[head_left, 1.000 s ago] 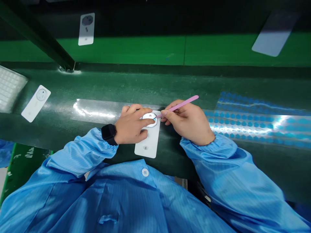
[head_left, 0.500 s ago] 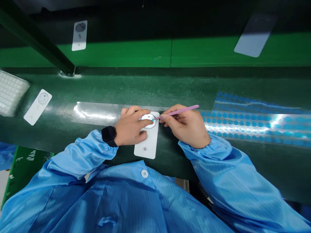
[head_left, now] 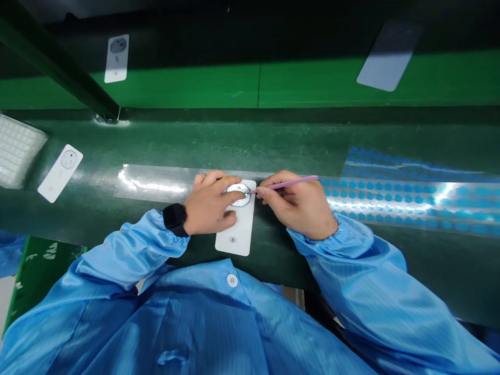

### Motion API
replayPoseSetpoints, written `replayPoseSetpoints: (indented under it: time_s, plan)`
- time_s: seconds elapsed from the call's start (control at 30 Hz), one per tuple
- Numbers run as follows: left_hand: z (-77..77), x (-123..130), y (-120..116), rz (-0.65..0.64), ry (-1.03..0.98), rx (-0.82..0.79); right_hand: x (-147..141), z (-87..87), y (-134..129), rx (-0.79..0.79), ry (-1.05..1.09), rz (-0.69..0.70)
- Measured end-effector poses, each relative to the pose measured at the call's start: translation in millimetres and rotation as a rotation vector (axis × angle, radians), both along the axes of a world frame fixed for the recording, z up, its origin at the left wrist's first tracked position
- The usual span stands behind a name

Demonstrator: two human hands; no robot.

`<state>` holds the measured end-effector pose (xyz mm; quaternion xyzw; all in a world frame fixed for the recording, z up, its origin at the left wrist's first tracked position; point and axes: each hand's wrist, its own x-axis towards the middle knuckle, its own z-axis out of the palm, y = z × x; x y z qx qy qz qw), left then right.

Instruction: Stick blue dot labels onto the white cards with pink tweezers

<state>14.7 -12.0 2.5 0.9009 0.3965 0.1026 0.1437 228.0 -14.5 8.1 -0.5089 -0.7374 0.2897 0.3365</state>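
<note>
A white phone back cover [head_left: 242, 230] with a round camera ring [head_left: 241, 203] lies flat on the bench in front of me. My left hand [head_left: 211, 204] rests over its upper left side, fingers stretched out and a fingertip on the ring. Pinched in my right hand [head_left: 299, 203] are pink tweezers [head_left: 291, 183], their thin tip reaching to the ring beside that fingertip. A small blue spot shows at the tip; the contact there is too small to make out.
To the right lie clear sheets with rows of blue dots [head_left: 390, 198]. A clear strip [head_left: 152, 182] extends behind my left hand. Another white cover [head_left: 58, 177] and a white gridded tray [head_left: 17, 151] lie left. Beyond, a green belt [head_left: 195, 86] carries two white panels, near a slanted post [head_left: 58, 60].
The belt's seam and both panels on it have shifted left. The back end of the tweezers has dipped slightly, with the tip still at the ring. My left hand has stayed put.
</note>
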Motion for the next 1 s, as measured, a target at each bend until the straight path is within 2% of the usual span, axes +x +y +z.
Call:
replayPoseSetpoints:
  time_s: [0.53, 0.77, 1.0]
  plan:
    - [1.0, 0.3, 0.2, 0.014, 0.0, -0.01, -3.5, 0.1, -6.1, 0.084, -0.064, 0.028]
    - [3.6, 1.3, 1.6, 0.033, 0.011, -0.063, -3.3, -0.9, -5.3, 0.103, -0.055, 0.026]
    - [4.3, 0.7, 1.7, 0.031, 0.015, -0.062, -3.8, -0.2, -4.9, 0.077, -0.064, 0.021]
